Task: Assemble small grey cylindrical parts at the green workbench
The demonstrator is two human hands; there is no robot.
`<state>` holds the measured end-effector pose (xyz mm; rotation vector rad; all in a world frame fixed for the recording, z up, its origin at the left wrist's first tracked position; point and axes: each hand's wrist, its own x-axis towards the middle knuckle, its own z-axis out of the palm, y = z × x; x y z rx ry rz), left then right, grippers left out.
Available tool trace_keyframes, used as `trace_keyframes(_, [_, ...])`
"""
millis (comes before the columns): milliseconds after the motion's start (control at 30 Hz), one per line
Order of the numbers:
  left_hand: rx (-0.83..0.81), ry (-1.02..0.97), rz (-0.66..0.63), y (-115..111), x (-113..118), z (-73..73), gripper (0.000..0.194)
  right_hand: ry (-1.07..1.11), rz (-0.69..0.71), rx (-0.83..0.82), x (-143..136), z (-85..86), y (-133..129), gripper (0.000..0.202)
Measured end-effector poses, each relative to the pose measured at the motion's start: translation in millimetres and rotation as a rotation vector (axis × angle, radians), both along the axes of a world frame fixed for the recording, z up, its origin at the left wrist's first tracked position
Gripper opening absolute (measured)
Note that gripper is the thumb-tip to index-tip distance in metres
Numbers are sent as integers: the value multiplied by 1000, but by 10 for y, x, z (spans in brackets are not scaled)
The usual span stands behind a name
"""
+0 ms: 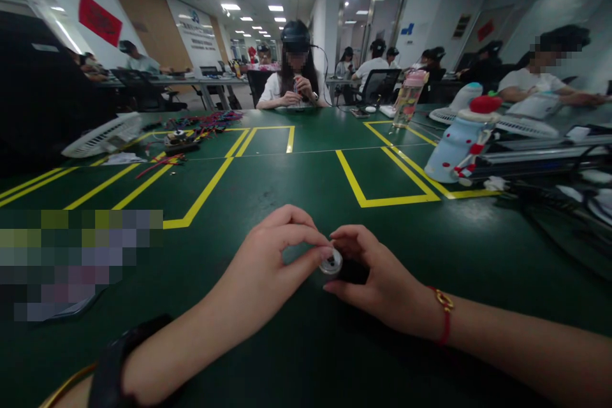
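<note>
A small dark cylinder with a silver-rimmed round end (331, 262) is between my hands, low over the green table. My right hand (380, 280) curls around its dark body, thumb on the near side and fingers on the far side. At the silver end, the thumb and forefinger of my left hand (282, 245) come together in a pinch, touching the rim's upper edge. Something small and dark shows in the opening under those fingertips; its kind cannot be made out. Most of the cylinder's body is hidden by my right hand and shadow.
Yellow tape (396, 200) marks the green table (268, 178). Wires (210, 121) and a white fan (102, 134) lie at the far left. A blue bottle (447, 150), a clear bottle (408, 102) and cables stand right. A person (294, 76) sits opposite.
</note>
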<state>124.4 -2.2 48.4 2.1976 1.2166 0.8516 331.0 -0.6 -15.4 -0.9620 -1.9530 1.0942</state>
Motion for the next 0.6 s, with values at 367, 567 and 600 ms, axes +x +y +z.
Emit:
trace_keyframes(367, [-96,-79,72,35,-52,-38,7,-120,32,87,43,112,10,47])
trace_keyframes(567, [-193,63,-17,68,-107,-385,4,-171,38,118,151,175,47,46])
trace_keyframes(600, [-189,81,-30,73,-90,-431,5,-170,35,118,153,164,49,47])
